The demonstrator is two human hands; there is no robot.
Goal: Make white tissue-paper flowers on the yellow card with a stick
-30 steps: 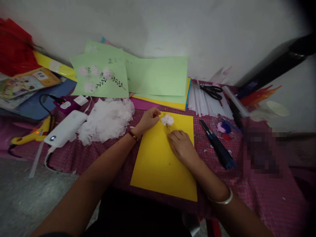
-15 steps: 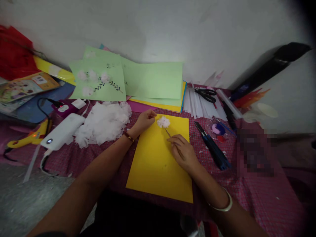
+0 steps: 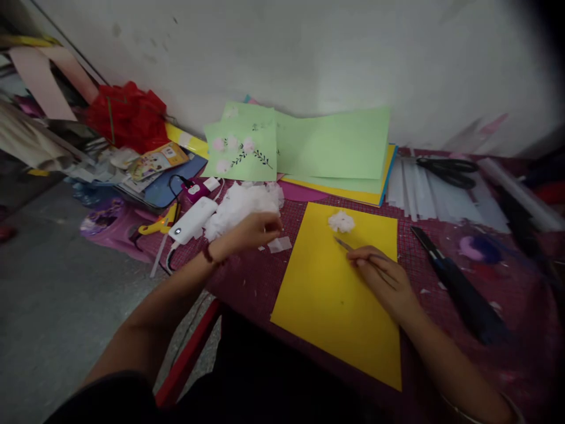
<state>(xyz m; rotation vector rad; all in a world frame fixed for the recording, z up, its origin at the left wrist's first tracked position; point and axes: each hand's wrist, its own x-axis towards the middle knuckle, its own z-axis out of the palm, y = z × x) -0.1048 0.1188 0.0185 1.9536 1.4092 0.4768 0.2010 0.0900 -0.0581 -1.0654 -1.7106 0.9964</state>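
Thin stick poised just short of the white flower

The white flower (image 3: 341,222) lies near the far edge of the yellow sheet (image 3: 326,282); it is roundish, with no clear long axis. The thin stick (image 3: 343,244) is over the yellow sheet, its pointed end toward the flower. Its long axis slants from that tip, at the far left, back toward the sheet's near right; whether the tip touches the paper I cannot tell.

The right hand (image 3: 391,288), over the sheet's right half, grips the stick in its fingers. The left hand (image 3: 252,231) is off the sheet's left side, fingers loosely curled; whether they hold anything, I cannot tell. A loose white scrap (image 3: 279,244) lies between that hand and the sheet.

The step in hand looks like building up the flower with the stick; the next move seems to call for a fresh piece at its tip.

Farther left of the sheet is a heap of white pieces (image 3: 245,200); beyond it, a green card with pale flowers (image 3: 265,131). A knife (image 3: 461,294) lies on the counter (image 3: 247,288), right of the sheet.
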